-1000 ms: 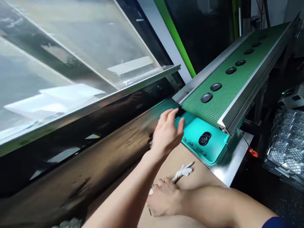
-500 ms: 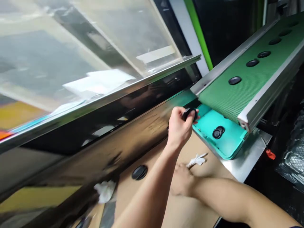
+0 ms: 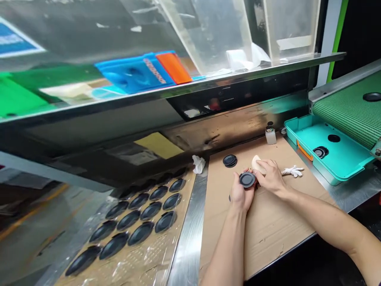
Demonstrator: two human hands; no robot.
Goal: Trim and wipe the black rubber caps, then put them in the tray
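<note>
Over the cardboard sheet, my left hand (image 3: 241, 194) is closed around a black round disc (image 3: 247, 180) with a raised ring, its face turned up. My right hand (image 3: 272, 176) grips a cream-coloured rounded piece (image 3: 257, 163), whose kind I cannot make out. Its fingers are close by the disc's right edge; whether they touch it is unclear. A small stack of black discs (image 3: 229, 160) lies on the cardboard beyond my hands. Part of another dark thing shows beside my left wrist, mostly hidden. White gloves or cloth strips (image 3: 293, 171) lie right of my right hand.
At right stands a teal bin (image 3: 342, 169) with several black discs, below a green conveyor (image 3: 351, 107) carrying another. A small bottle (image 3: 270, 136) stands at the cardboard's back edge. Leftward, several black discs fill a plastic-covered tray (image 3: 149, 254). A metal shelf (image 3: 208, 83) overhangs the back.
My left hand has come back from beside the teal bin to the cardboard, bringing the black disc. My right hand now holds the cream piece close to it. The view has swung left.
</note>
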